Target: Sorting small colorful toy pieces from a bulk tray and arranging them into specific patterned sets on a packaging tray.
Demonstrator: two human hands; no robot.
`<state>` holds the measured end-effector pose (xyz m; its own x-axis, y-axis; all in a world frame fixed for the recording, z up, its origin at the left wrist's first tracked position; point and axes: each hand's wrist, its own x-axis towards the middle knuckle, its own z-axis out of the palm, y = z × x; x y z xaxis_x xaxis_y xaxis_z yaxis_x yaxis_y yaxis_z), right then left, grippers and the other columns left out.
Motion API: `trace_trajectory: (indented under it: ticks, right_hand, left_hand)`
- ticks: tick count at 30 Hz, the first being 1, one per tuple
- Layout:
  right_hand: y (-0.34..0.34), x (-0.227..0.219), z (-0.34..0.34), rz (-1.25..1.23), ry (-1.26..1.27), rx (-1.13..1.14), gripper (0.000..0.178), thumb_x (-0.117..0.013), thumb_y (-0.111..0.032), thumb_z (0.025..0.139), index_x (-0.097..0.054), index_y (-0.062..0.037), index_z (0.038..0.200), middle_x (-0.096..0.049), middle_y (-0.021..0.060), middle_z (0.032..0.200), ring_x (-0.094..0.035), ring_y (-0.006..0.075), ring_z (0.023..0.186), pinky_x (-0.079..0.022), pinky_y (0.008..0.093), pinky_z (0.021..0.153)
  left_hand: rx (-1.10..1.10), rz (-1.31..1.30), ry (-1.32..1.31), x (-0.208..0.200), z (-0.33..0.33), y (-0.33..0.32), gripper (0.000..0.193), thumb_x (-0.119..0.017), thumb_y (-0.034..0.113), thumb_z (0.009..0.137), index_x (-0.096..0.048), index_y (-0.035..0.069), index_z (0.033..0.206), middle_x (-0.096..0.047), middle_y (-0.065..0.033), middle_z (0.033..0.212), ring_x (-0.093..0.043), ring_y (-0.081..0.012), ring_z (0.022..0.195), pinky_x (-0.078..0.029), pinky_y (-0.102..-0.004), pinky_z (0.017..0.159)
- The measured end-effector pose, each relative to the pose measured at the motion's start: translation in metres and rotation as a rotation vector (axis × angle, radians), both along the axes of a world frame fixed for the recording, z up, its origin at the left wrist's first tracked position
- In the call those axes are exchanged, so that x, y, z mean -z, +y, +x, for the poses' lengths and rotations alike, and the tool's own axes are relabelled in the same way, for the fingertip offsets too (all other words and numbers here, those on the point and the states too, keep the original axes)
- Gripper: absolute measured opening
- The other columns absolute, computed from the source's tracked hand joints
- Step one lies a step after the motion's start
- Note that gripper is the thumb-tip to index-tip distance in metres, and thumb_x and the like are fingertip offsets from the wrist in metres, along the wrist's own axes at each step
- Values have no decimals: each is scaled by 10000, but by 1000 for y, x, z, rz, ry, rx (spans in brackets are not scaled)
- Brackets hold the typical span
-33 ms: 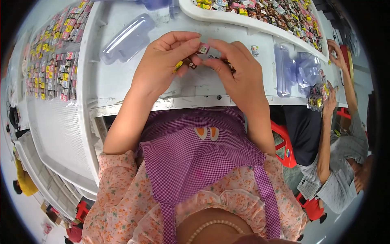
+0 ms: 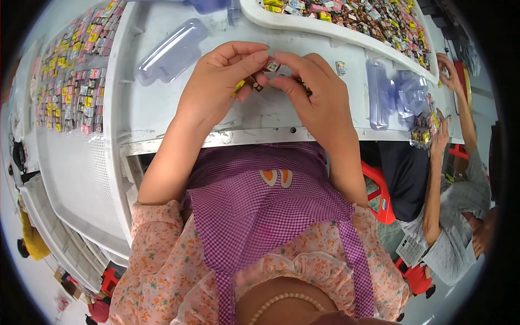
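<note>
Above the table's front edge my two hands meet, fingertips nearly touching. My left hand (image 2: 214, 81) pinches a tiny red-and-white printed box (image 2: 272, 66) between thumb and forefinger. Beneath that thumb, a yellow piece (image 2: 239, 86) and a dark brown piece (image 2: 254, 84) stick out from the curled fingers. My right hand (image 2: 319, 89) is closed, its forefinger at the red-and-white box. Dark brown little boxes (image 2: 305, 86) show partly inside its palm; the fingers hide the rest. A single small white box (image 2: 340, 67) lies on the table right of my right hand.
A white tray (image 2: 336, 36) heaped with tiny boxes stands at the back right. Clear plastic trays (image 2: 170, 51) (image 2: 377, 95) lie on both sides. Bagged rows of small boxes (image 2: 89, 97) fill a crate at left. Another person's hand (image 2: 440, 135) works at right.
The tiny box between my fingertips has turned a little, showing less pink. My right hand has shifted slightly left. Otherwise the scene looks the same.
</note>
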<state>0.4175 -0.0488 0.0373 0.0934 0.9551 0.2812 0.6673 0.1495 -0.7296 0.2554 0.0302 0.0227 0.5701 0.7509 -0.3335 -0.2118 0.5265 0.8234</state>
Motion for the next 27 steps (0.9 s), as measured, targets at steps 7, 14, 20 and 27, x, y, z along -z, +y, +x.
trace_trajectory:
  ticks: [7,14,20,27]
  right_hand:
    - [9,2,10,-82,32,-158,304,-712,-71,778,-649,-98,1075,-546,61,793,-546,177,679,-443,283,588]
    - [18,6,14,322,-377,-153,239,-713,-52,767,-672,-87,1000,-605,75,841,-610,226,710,-484,307,585]
    - [11,9,21,162,-392,-104,155,-699,-86,782,-663,-76,933,-606,59,813,-602,247,711,-487,326,574]
    - [4,29,-6,151,-603,-82,126,-689,-117,771,-642,-98,886,-558,41,795,-590,224,734,-495,341,562]
  left_hand:
    - [61,-11,70,-1,-4,7,229,-665,159,886,-615,-7,1035,-658,-62,853,-620,-102,710,-380,-202,488]
    - [190,-117,-93,-6,-5,15,284,-639,165,900,-601,-40,1092,-670,-97,923,-631,-120,771,-441,-208,590]
    - [-24,-238,-330,11,-21,12,312,-568,83,922,-556,-53,1202,-629,-158,1109,-631,-185,919,-476,-228,695]
    - [-153,59,-39,7,-15,0,320,-564,28,902,-575,-5,1220,-663,-128,1077,-649,-167,891,-473,-211,634]
